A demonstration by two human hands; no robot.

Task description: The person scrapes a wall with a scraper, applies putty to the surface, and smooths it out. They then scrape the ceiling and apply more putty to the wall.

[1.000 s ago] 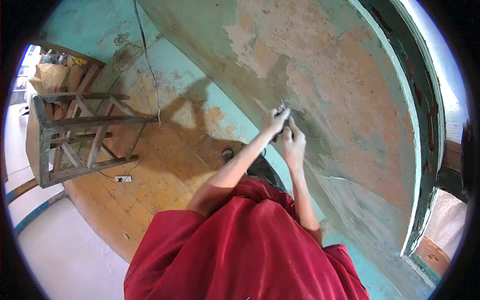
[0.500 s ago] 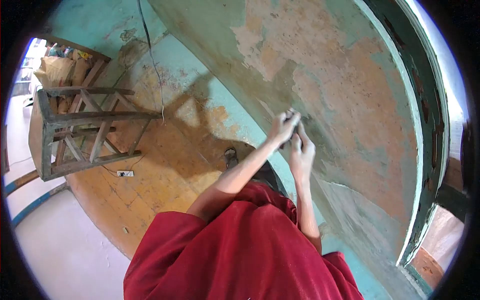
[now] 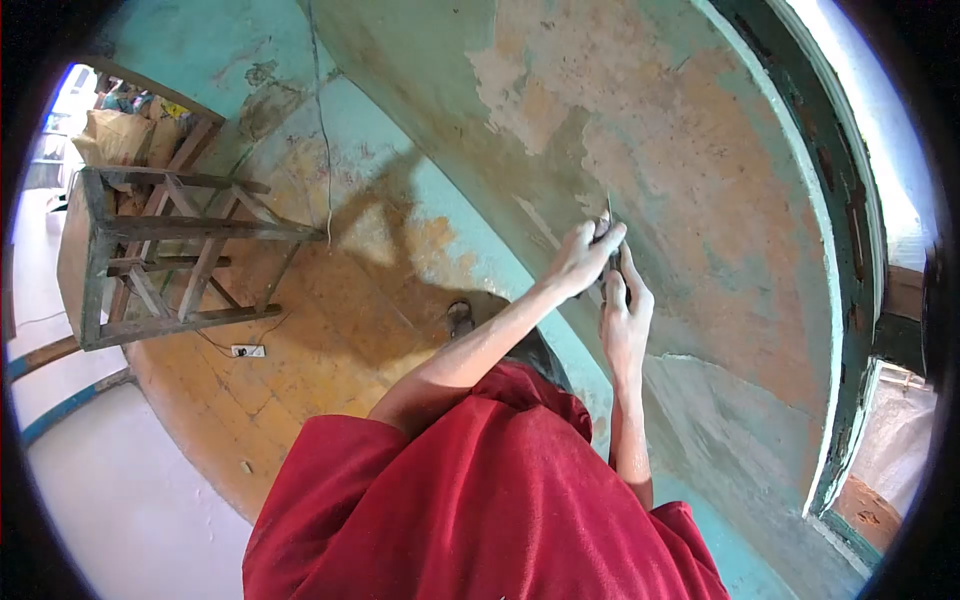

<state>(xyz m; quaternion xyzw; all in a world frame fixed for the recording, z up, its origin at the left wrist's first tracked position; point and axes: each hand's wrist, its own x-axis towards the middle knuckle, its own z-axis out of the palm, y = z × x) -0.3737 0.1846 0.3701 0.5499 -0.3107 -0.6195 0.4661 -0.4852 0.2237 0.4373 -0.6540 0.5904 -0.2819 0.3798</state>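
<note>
Both my hands are closed around a scraper (image 3: 613,262) with a dark handle. Its thin blade is seen nearly edge-on, upper end against the wall (image 3: 700,200). My left hand (image 3: 585,255) grips higher up, near the blade, fingers wrapped over it. Just below and to the right, my right hand (image 3: 628,315) holds the lower handle, index finger stretched along it. Around the blade the wall is patchy, with green paint and bare brownish plaster. Much of the handle is hidden by my fingers.
A wooden frame stool (image 3: 190,250) stands at the left, with a brown sack (image 3: 115,140) behind it. A cable (image 3: 326,160) hangs down the far wall. A white power socket (image 3: 248,351) lies on the tiled floor (image 3: 300,370). A dark window frame (image 3: 850,250) edges the right.
Both hands have shifted slightly right along the wall with the scraper. The blade shows more plainly now. My view has turned slightly.
</note>
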